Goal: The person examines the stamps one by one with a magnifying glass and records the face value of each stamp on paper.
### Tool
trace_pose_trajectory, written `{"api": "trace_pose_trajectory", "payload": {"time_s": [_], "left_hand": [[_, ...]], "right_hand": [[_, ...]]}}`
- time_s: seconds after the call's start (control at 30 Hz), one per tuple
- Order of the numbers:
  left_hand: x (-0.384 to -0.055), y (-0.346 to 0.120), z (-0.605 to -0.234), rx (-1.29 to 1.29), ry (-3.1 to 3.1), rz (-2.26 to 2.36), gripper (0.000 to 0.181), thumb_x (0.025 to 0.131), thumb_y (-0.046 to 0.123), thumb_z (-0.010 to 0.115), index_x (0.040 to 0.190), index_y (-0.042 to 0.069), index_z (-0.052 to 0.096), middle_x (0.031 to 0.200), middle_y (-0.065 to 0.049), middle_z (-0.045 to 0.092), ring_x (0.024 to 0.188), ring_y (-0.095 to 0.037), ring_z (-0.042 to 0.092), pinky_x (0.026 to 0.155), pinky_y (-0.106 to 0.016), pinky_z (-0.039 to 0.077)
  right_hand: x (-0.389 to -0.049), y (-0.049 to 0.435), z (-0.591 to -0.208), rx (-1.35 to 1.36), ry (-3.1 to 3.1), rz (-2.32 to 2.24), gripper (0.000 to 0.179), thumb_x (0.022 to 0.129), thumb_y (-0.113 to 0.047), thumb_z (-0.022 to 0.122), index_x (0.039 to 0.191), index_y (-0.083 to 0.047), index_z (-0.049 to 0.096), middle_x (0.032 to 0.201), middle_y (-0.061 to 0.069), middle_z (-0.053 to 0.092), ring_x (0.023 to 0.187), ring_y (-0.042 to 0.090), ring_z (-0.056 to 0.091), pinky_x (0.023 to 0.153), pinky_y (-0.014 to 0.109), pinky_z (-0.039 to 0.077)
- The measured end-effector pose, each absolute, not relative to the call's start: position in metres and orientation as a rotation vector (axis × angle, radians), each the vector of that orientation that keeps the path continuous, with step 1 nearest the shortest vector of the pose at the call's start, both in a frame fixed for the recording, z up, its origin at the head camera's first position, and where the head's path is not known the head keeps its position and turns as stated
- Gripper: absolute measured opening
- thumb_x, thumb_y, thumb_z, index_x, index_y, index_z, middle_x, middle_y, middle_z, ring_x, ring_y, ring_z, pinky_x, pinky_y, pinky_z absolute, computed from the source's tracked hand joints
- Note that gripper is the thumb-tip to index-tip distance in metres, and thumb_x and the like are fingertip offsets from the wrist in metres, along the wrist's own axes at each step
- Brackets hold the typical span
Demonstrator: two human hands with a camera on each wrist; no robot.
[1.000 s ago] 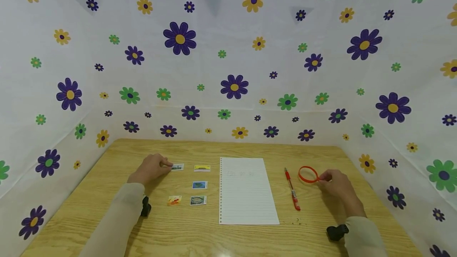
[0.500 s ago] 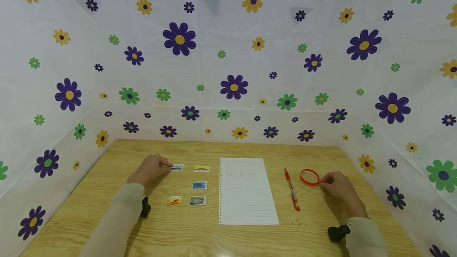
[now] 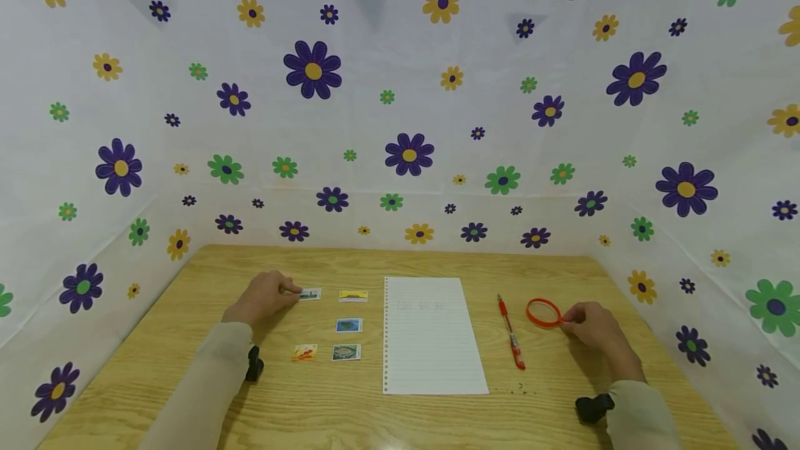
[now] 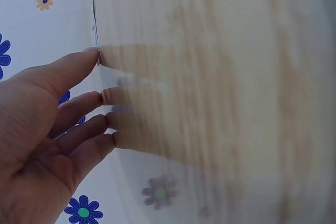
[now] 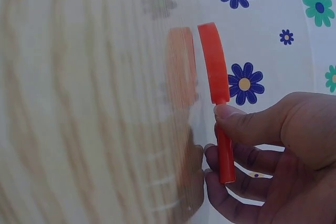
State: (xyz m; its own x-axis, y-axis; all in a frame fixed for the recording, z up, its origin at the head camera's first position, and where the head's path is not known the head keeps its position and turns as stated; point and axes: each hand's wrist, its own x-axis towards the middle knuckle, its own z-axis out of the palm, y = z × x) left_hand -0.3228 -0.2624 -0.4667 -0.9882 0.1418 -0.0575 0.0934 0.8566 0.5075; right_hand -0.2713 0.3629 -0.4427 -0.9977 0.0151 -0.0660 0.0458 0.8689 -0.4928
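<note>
At the far left of the table, my left hand [image 3: 267, 296] holds the left edge of a postage stamp [image 3: 311, 294] between thumb and fingertips. In the left wrist view this stamp [image 4: 95, 24] appears edge-on at the thumb tip, and the other fingertips touch the tabletop. My right hand [image 3: 594, 325] pinches the short handle of a red-rimmed magnifying glass [image 3: 530, 317], whose ring is low over the wood. The right wrist view gives its red rim [image 5: 214, 64] from the side, with the thumb on the handle and curled fingers beneath.
Near the left hand lie a yellow stamp [image 3: 353, 296], a blue stamp [image 3: 348, 326], a grey-green stamp [image 3: 346, 353] and an orange-yellow stamp [image 3: 305, 353]. A lined sheet [image 3: 431, 346] with faint writing fills the middle. Right of it are a red pen [image 3: 511, 332] and dark crumbs [image 3: 520, 389].
The right hand has drawn the magnifying glass slightly right and nearer, away from the pen. My left hand stays at the same stamp.
</note>
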Motion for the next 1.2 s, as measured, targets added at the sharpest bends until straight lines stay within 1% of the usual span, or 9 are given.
{"api": "trace_pose_trajectory", "payload": {"time_s": [0.07, 0.27, 0.4, 0.5, 0.6, 0.77, 0.83, 1.0, 1.2], "left_hand": [[-0.322, -0.262, -0.467, 0.194, 2.941, 0.791, 0.021, 0.098, 0.017, 0.071, 0.116, 0.009, 0.079, 0.142, -0.027, 0.061, 0.136, -0.049, 0.054, 0.115, -0.065, 0.041], [-0.322, -0.263, -0.467, 0.197, 2.944, 0.798, 0.022, 0.097, 0.017, 0.072, 0.116, 0.009, 0.079, 0.142, -0.026, 0.061, 0.135, -0.048, 0.055, 0.114, -0.064, 0.042], [-0.324, -0.263, -0.467, 0.224, 2.952, 0.789, 0.021, 0.096, 0.017, 0.072, 0.114, 0.008, 0.079, 0.14, -0.027, 0.062, 0.135, -0.048, 0.055, 0.114, -0.064, 0.042], [-0.324, -0.263, -0.468, 0.233, 2.956, 0.79, 0.021, 0.096, 0.016, 0.073, 0.113, 0.007, 0.079, 0.139, -0.026, 0.062, 0.135, -0.048, 0.056, 0.114, -0.063, 0.043], [-0.324, -0.263, -0.468, 0.237, 2.96, 0.79, 0.02, 0.096, 0.016, 0.073, 0.113, 0.007, 0.079, 0.139, -0.026, 0.062, 0.135, -0.047, 0.056, 0.114, -0.063, 0.043], [-0.324, -0.263, -0.469, 0.239, 2.964, 0.79, 0.02, 0.096, 0.015, 0.072, 0.113, 0.007, 0.079, 0.139, -0.026, 0.063, 0.134, -0.047, 0.056, 0.113, -0.063, 0.043], [-0.324, -0.263, -0.469, 0.238, 2.965, 0.787, 0.02, 0.096, 0.015, 0.072, 0.114, 0.007, 0.079, 0.138, -0.026, 0.063, 0.134, -0.048, 0.057, 0.113, -0.063, 0.044], [-0.324, -0.262, -0.468, 0.231, 2.967, 0.793, 0.02, 0.096, 0.015, 0.072, 0.113, 0.007, 0.08, 0.138, -0.026, 0.064, 0.133, -0.048, 0.057, 0.113, -0.063, 0.044], [-0.322, -0.262, -0.469, 0.217, 2.962, 0.807, 0.024, 0.097, 0.02, 0.071, 0.117, 0.007, 0.078, 0.136, -0.024, 0.066, 0.129, -0.046, 0.06, 0.109, -0.062, 0.048]], "right_hand": [[-0.271, 0.362, -0.443, 0.046, 2.979, -0.781, 0.012, 0.093, -0.005, 0.071, 0.097, 0.006, 0.069, 0.091, 0.018, 0.069, 0.083, 0.025, 0.061, 0.074, 0.037, 0.051], [-0.27, 0.36, -0.441, 0.052, 2.974, -0.771, 0.012, 0.094, -0.005, 0.07, 0.097, 0.006, 0.068, 0.092, 0.019, 0.068, 0.084, 0.026, 0.06, 0.079, 0.045, 0.053], [-0.27, 0.361, -0.441, 0.049, 2.968, -0.773, 0.01, 0.094, -0.004, 0.07, 0.095, 0.005, 0.068, 0.092, 0.018, 0.068, 0.084, 0.026, 0.06, 0.079, 0.043, 0.053], [-0.271, 0.364, -0.443, 0.024, 2.971, -0.761, 0.009, 0.092, -0.004, 0.072, 0.093, 0.004, 0.069, 0.09, 0.016, 0.068, 0.083, 0.025, 0.06, 0.075, 0.038, 0.051], [-0.271, 0.367, -0.446, -0.007, 2.971, -0.753, 0.008, 0.091, -0.004, 0.073, 0.091, 0.004, 0.069, 0.088, 0.015, 0.069, 0.082, 0.024, 0.061, 0.073, 0.036, 0.05], [-0.273, 0.368, -0.448, 0.007, 2.959, -0.758, 0.009, 0.091, -0.004, 0.072, 0.092, 0.004, 0.069, 0.089, 0.016, 0.069, 0.083, 0.025, 0.061, 0.077, 0.042, 0.053], [-0.273, 0.368, -0.448, 0.02, 2.95, -0.763, 0.008, 0.092, -0.004, 0.071, 0.093, 0.004, 0.068, 0.09, 0.016, 0.068, 0.083, 0.025, 0.061, 0.078, 0.043, 0.054], [-0.272, 0.368, -0.444, 0.022, 2.898, -0.8, 0.012, 0.093, -0.004, 0.07, 0.098, 0.006, 0.068, 0.093, 0.017, 0.069, 0.085, 0.025, 0.061, 0.077, 0.04, 0.055], [-0.271, 0.368, -0.432, -0.003, 2.933, -0.774, 0.021, 0.096, -0.01, 0.069, 0.108, 0.007, 0.068, 0.103, 0.023, 0.069, 0.091, 0.03, 0.064, 0.08, 0.046, 0.058]]}}
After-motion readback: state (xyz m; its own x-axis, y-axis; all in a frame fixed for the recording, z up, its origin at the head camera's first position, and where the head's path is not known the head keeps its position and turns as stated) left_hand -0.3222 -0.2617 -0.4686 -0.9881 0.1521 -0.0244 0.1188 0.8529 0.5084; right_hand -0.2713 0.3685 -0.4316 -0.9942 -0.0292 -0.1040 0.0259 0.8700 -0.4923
